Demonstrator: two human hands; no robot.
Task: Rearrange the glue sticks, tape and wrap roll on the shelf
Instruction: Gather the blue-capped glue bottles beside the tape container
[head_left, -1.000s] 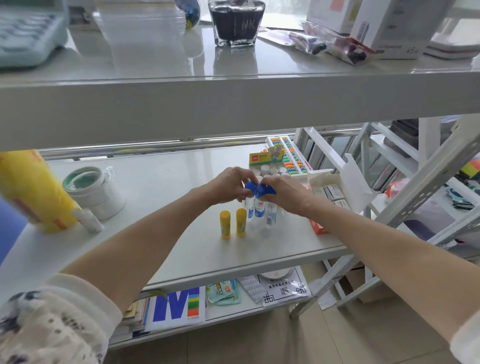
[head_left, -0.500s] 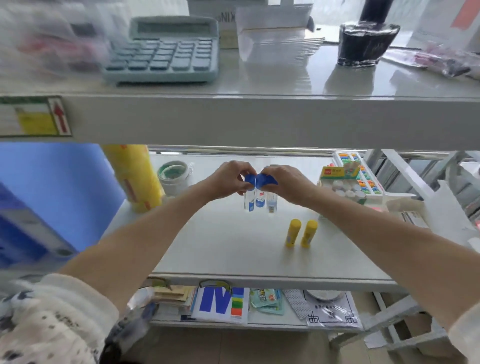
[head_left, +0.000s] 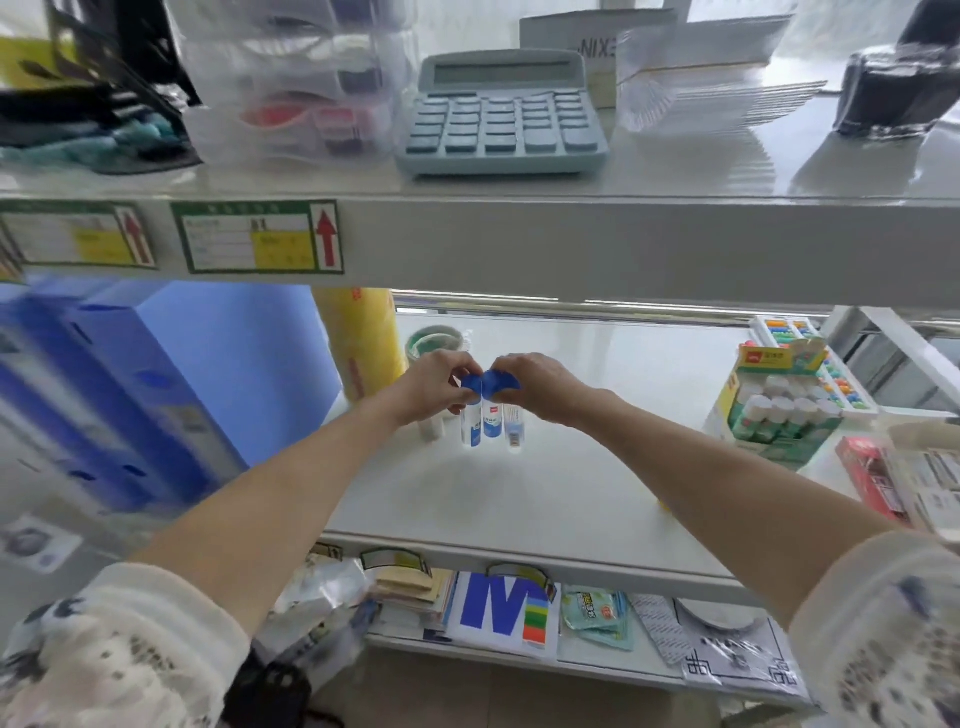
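Three blue-capped white glue sticks (head_left: 491, 421) hang upright above the white middle shelf (head_left: 545, 499). My left hand (head_left: 434, 387) and my right hand (head_left: 535, 387) both pinch their blue caps from either side. Just left of them stands the yellow wrap roll (head_left: 361, 343), upright at the shelf's back left. The tape roll (head_left: 434, 340) lies behind my left hand, beside the wrap roll. A sliver of a yellow glue stick (head_left: 664, 505) shows under my right forearm, which hides the rest.
A green and yellow display box of glue sticks (head_left: 774, 410) and a colourful bead tray (head_left: 810, 358) sit at the right. Blue boxes (head_left: 119, 395) stand left of the wrap roll. The upper shelf holds a calculator (head_left: 501, 111); the lower shelf holds papers (head_left: 498, 608).
Both hands carried the blue-capped glue sticks leftward along the shelf, away from the two yellow sticks and close to the wrap roll and tape. My view swung left.
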